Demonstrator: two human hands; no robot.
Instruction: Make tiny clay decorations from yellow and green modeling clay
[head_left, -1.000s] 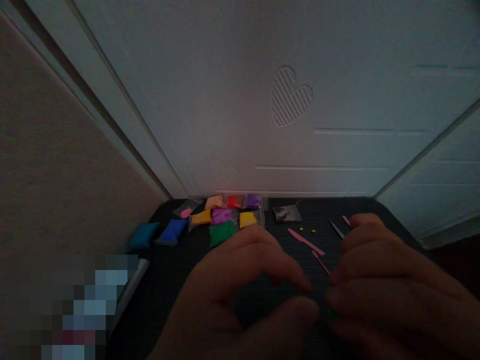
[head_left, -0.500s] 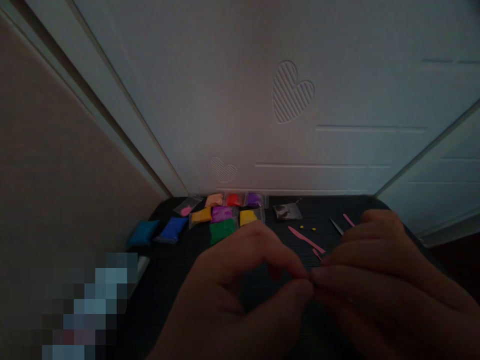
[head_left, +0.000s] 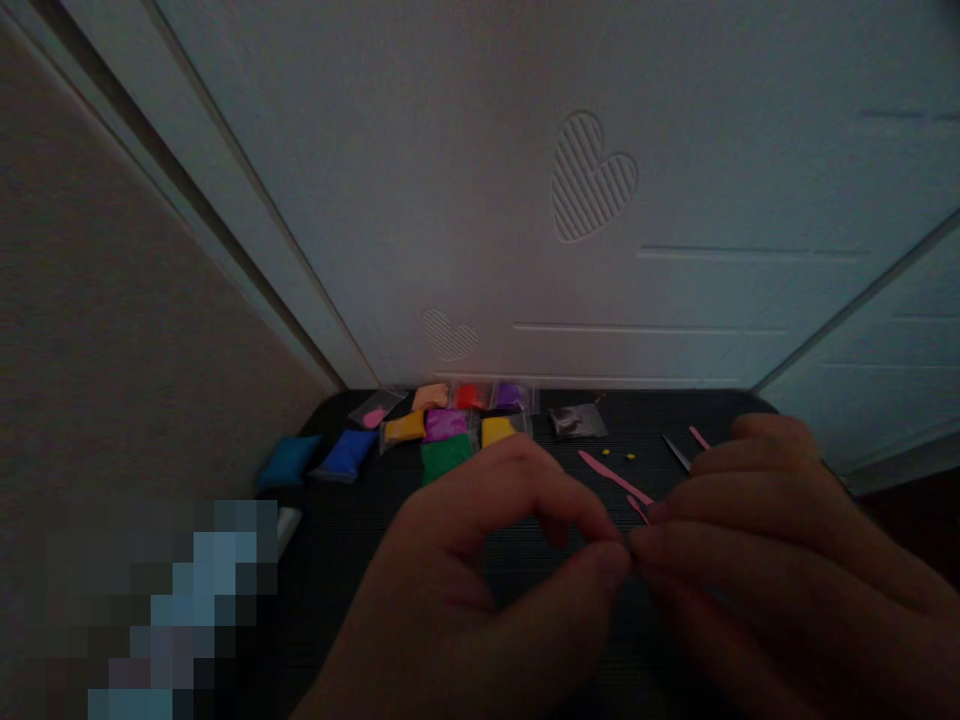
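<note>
While the thumb and forefinger of the left hand (head_left: 480,590) are brought together at the tips, the closed fingertips of the right hand (head_left: 780,560) are held right against them. Whether anything is pinched there cannot be told, as the contact point is hidden.

Just beyond the right fingertips, the small tool (head_left: 637,508) and pink knife (head_left: 611,478) are seen on the dark tabletop (head_left: 337,520); the knife's near end is partly covered. By the right knuckles, a metal blade (head_left: 675,452) and pink stick (head_left: 698,437) are partly hidden. Two yellow bits (head_left: 606,452) are set behind the knife, with a grey packet (head_left: 577,421) nearer the far edge.

Coloured packets (head_left: 448,424) are grouped from the middle of the far edge toward the far left corner, the green one (head_left: 446,458) being partly covered by the left hand. The tabletop is backed by a white panel (head_left: 465,200) embossed with hearts (head_left: 595,178), and flanked by a beige wall (head_left: 112,300).
</note>
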